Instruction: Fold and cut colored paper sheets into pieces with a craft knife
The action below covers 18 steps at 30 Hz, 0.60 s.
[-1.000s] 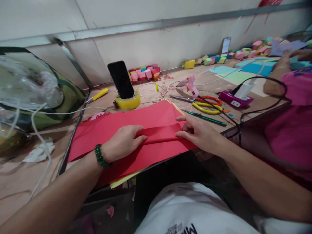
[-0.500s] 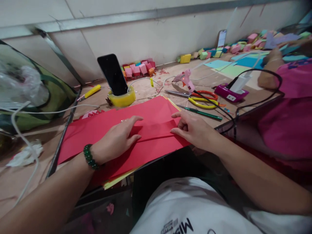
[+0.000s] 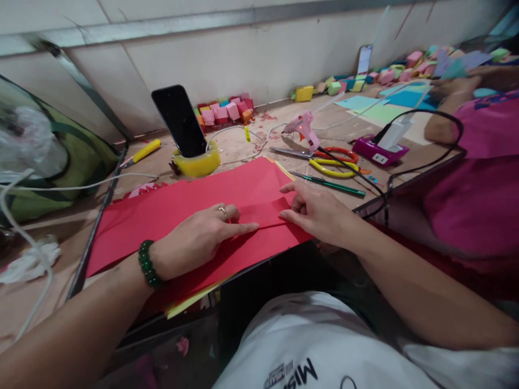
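A narrow folded strip of red paper (image 3: 265, 214) lies over a stack of red sheets (image 3: 182, 197) at the table's front edge. My left hand (image 3: 198, 235), with a ring and a green bead bracelet, rests on the paper. One of its digits is stretched out flat along the strip's near edge, while the other fingers bend over the strip. At the strip's right end, my right hand (image 3: 320, 213) pinches the paper between thumb and bent fingers. Yellow sheets (image 3: 197, 303) poke out from beneath the red stack.
Behind the paper stand a black phone (image 3: 180, 121) in a yellow holder (image 3: 198, 163), a pink glue gun (image 3: 304, 129), scissors (image 3: 334, 165) and a green pen (image 3: 330, 185). A cutter (image 3: 144, 152) lies left. A purple power socket (image 3: 379, 151) and a co-worker's arm (image 3: 450, 113) are right.
My left hand has slid right along the strip, its digit now flat along the near edge. My right hand keeps its pinch at the right end. The view has shifted slightly.
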Each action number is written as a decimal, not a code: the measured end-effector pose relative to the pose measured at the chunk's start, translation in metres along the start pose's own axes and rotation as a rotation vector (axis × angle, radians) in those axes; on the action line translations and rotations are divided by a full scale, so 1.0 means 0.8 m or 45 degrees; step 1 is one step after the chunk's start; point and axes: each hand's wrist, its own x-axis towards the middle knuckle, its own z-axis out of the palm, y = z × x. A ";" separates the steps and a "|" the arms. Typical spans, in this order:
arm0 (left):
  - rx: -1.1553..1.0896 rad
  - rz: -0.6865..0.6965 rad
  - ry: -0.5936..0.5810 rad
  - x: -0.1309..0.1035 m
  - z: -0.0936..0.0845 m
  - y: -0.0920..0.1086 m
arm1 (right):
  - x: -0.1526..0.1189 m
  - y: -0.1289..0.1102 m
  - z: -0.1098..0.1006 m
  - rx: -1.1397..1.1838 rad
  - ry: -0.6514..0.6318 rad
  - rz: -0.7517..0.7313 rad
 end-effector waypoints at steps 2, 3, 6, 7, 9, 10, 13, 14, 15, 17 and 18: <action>-0.033 0.013 0.031 0.001 0.001 -0.002 | 0.000 0.000 0.000 0.000 0.006 -0.006; -0.046 0.021 0.042 0.002 0.002 -0.003 | 0.000 0.000 0.000 -0.002 0.015 -0.008; -0.074 0.040 0.059 0.004 0.003 -0.004 | -0.001 0.002 -0.003 0.023 0.021 -0.017; -0.083 0.042 0.060 0.004 0.004 -0.004 | -0.001 0.003 -0.004 0.050 0.004 -0.020; -0.101 0.040 0.063 0.004 0.004 -0.005 | -0.001 0.004 -0.007 0.105 -0.040 -0.020; -0.109 0.038 0.065 0.004 0.003 -0.005 | -0.001 0.005 -0.008 0.122 -0.053 -0.021; -0.132 0.038 0.077 0.004 0.002 -0.006 | -0.001 0.006 -0.007 0.107 -0.027 -0.027; -0.138 0.041 0.078 0.005 0.002 -0.006 | -0.001 0.006 -0.006 0.089 -0.013 -0.029; -0.144 0.044 0.079 0.005 0.001 -0.005 | 0.000 0.006 -0.005 0.074 -0.006 -0.031; -0.151 0.045 0.073 0.005 0.000 -0.005 | 0.001 0.006 -0.004 0.049 -0.004 -0.028; -0.150 0.043 0.066 0.006 0.000 -0.005 | 0.002 0.006 -0.004 0.038 -0.008 -0.027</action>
